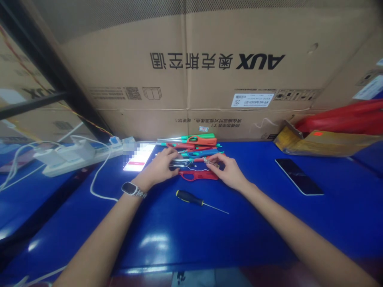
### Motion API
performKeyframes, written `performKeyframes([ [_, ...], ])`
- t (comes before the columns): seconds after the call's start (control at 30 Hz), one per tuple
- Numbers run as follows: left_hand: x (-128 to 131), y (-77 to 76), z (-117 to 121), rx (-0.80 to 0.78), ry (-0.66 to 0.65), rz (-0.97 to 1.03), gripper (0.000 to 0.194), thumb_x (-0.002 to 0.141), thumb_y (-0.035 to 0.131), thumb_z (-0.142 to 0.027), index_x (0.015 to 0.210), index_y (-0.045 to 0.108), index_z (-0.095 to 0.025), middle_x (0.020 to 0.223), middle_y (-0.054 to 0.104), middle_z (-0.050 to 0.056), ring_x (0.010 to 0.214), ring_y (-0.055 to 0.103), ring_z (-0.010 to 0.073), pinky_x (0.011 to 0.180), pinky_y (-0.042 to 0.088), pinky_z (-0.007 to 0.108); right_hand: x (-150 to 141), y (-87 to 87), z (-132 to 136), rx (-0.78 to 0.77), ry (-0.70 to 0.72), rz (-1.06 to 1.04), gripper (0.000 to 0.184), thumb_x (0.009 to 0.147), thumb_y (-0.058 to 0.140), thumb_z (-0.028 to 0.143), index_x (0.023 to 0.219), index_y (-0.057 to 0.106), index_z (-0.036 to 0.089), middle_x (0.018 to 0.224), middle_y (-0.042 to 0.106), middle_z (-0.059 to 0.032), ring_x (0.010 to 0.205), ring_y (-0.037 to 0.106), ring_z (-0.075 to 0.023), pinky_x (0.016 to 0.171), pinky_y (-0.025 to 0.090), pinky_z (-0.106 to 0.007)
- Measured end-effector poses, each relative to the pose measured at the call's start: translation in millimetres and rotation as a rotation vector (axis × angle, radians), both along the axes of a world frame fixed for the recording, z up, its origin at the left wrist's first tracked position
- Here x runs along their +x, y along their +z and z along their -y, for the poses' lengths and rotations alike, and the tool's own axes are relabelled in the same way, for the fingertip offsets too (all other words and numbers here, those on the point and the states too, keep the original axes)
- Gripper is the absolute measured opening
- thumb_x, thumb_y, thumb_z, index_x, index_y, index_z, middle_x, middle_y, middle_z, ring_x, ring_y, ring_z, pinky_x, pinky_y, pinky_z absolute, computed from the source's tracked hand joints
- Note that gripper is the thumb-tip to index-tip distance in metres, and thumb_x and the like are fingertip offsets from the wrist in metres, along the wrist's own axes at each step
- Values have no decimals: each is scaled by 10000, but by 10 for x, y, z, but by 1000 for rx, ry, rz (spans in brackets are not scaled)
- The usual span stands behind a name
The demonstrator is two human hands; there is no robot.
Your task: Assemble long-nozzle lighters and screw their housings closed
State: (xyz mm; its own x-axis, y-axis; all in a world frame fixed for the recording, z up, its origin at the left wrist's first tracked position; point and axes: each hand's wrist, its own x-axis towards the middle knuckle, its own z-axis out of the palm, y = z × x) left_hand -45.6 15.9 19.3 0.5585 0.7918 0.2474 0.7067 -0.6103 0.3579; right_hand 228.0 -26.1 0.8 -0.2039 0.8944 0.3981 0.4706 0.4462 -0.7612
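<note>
My right hand point(229, 171) pinches a small pale part point(213, 163) with a metallic look; its exact kind is too small to tell. A thin white wire point(197, 169) runs left from near it. Below lies a red lighter shell point(200, 175) with a trigger loop. My left hand point(161, 166) curls over the metal tube point(177, 163) of a long-necked lighter, thumb on the near side; part of its grip is hidden. Just beyond both hands are a blue lighter point(206, 152) and an orange lighter point(202, 141). A black-and-yellow screwdriver point(190, 197) rests nearer me.
A lit phone point(139, 158) lies left of my left hand, near a white power strip point(80, 159) with cables. To the right are a dark phone point(299, 176) and an open carton point(329, 142) with red material. A large cardboard box point(194, 91) walls off the back.
</note>
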Motion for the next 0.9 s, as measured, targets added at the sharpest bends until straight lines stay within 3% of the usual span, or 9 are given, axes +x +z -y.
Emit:
performKeyframes([
  [0.13,33,0,-27,14,-15,-96,156,798,649,-255,941,690,-207,1051,583,76,1044,541,289,918,442,458,1,-12,-7,-4,-9,-15,150,886,639,326,973,678,211,898,732,-33,807,665,-177,724,495,-316],
  [0.3,50,6,-87,31,-52,-130,101,872,611,-258,915,679,-197,1067,579,84,1065,531,281,907,438,434,-1,-7,-10,-12,-1,-21,155,884,638,328,976,678,210,895,726,-30,816,661,-177,733,488,-315],
  [0.5,-39,243,26,68,-102,10,122,918,549,-288,922,633,-198,1075,641,87,1031,587,260,913,451,413,42,33,-26,-5,-18,-54,156,874,651,346,944,664,207,886,724,-27,770,639,-169,699,481,-305],
  [0.67,-135,338,130,-159,1,138,178,889,565,-379,931,596,-209,851,702,43,758,650,214,718,497,344,63,35,-10,-19,10,-7,148,883,639,329,964,677,210,918,731,-28,805,651,-173,736,491,-310],
  [0.8,-170,247,114,-351,-3,170,157,851,574,-355,906,570,-208,743,698,30,642,649,195,607,498,307,41,32,22,-16,82,103,94,870,657,286,914,680,206,898,727,-27,776,651,-169,708,496,-305],
  [0.9,-160,183,87,-394,-11,183,151,844,567,-346,901,578,-207,748,703,32,638,651,190,589,497,294,18,29,35,25,107,191,61,869,668,263,887,686,208,901,717,-32,777,639,-168,695,492,-303],
])
